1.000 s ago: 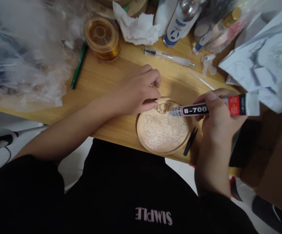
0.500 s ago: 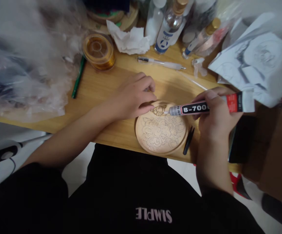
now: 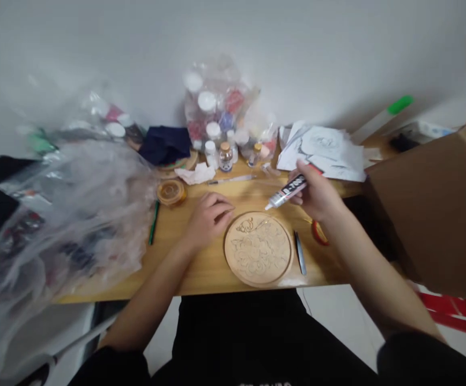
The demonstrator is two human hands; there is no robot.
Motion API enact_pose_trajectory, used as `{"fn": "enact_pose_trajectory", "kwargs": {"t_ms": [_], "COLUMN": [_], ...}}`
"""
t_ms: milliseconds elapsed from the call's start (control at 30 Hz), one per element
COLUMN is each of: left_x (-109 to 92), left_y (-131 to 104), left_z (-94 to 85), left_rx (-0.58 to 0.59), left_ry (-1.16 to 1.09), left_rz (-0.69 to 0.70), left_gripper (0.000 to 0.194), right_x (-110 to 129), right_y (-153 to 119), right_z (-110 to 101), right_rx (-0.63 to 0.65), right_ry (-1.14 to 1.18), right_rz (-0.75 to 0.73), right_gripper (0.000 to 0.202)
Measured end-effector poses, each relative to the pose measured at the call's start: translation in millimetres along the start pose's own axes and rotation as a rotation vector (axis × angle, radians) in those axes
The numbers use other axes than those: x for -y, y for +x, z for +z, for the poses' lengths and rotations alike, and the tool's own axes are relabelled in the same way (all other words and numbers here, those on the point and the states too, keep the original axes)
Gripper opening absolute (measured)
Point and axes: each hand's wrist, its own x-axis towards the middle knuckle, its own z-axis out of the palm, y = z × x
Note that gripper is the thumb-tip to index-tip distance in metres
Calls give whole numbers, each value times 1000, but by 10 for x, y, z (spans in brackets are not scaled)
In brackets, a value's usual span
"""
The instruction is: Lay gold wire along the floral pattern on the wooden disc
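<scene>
Wooden table [image 3: 200, 271], clear plastic bags [image 3: 75, 214] piled far left, cardboard box [image 3: 429, 214] on the right. Round carved wooden disc [image 3: 258, 249] lies flat near the front edge, centre. Left hand [image 3: 207, 219] rests knuckles-up on the table just left of the disc, fingers curled, holding nothing visible. Right hand [image 3: 317, 197] grips glue tube [image 3: 287, 192], nozzle angled down-left, above the disc's far edge, not touching. Black tweezers [image 3: 299, 252] just right of the disc.

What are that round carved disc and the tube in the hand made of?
The disc looks like pale, unvarnished wood: matte, with a floral pattern cut or drawn into it. The tube in the right hand seems soft printed plastic or foil, with a clear plastic nozzle.
</scene>
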Motion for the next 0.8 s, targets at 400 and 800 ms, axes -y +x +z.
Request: {"fn": "enact_pose_trajectory", "kwargs": {"t_ms": [400,800], "left_x": [-128,-14], "left_y": [98,65], "left_z": [-112,-189], "left_rx": [18,-76], "left_ry": [58,152], "left_rz": [-135,-108], "left_gripper": [48,17], "right_x": [-135,-166], "right_y": [292,127], "right_z": [320,154], "right_rx": [92,216], "right_ry": [63,368], "right_rz": [483,342], "right_gripper": [37,43]}}
